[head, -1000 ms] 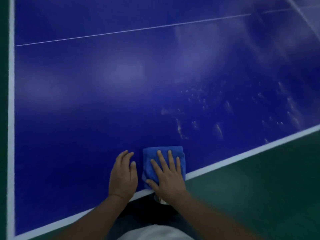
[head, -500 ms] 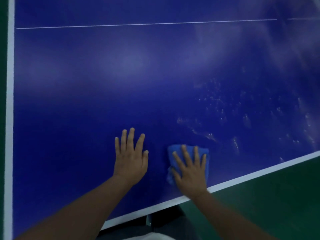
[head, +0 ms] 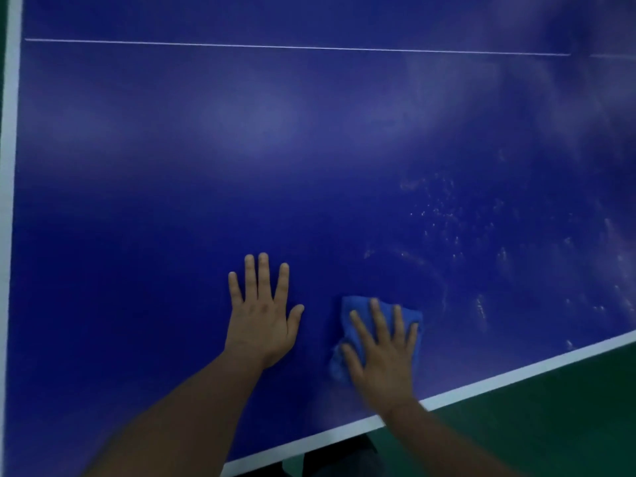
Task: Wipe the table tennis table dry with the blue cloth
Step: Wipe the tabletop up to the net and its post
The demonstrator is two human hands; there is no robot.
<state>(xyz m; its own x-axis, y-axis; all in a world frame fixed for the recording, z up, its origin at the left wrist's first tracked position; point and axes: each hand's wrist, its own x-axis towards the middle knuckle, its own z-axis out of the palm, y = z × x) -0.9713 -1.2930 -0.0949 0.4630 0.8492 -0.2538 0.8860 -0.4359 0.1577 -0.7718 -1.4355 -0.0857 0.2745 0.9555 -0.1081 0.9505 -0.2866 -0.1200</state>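
I log: surface (head: 172,201) apparently dry leftward, droplets (head: 444,208) outstanding rightward; right grip (head: 382,352) flat-fingered on blue cloth (head: 354,308), left grip (head: 260,318) flat, empty.

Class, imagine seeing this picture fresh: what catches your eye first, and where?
Two bare hands lie flat by the near edge: the left hand on bare blue surface, the right hand pressing the blue cloth beside it. Beyond and right of the cloth, pale water droplets speckle the table tennis table.
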